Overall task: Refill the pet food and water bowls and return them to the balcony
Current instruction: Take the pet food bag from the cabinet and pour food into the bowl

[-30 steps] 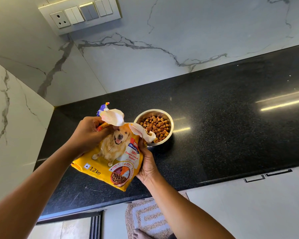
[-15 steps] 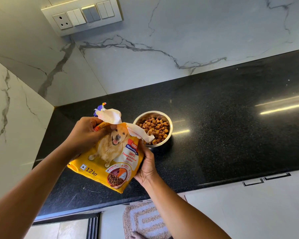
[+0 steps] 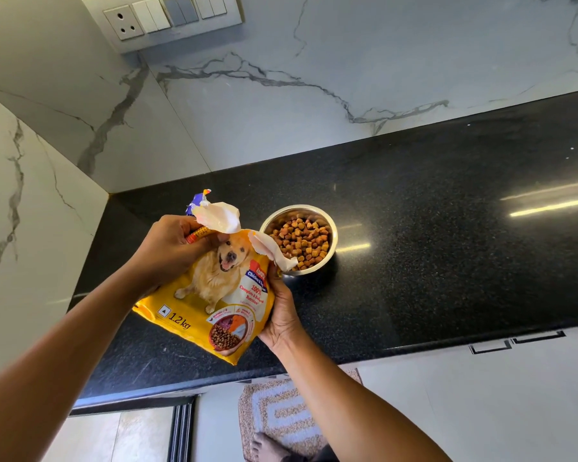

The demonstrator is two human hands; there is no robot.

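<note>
A yellow dog food bag [image 3: 211,305] with a dog picture is held above the black countertop [image 3: 431,245], its torn white top open and pointing away from me. My left hand [image 3: 171,248] grips the bag's upper left corner. My right hand [image 3: 281,315] holds its right side from underneath. Just beyond the bag's torn mouth stands a steel bowl [image 3: 331,225] holding brown kibble [image 3: 302,241]. No water bowl is in view.
Marble walls meet in the corner at the counter's far left. A switch and socket panel [image 3: 164,18] is on the back wall. White cabinet fronts [image 3: 481,395] sit below the counter edge. A patterned floor mat [image 3: 287,418] and a bare foot [image 3: 267,445] show below.
The bag has tipped back slightly from the bowl and sits a little lower and nearer to me; both hands keep the same grip. The bowl has not moved.
</note>
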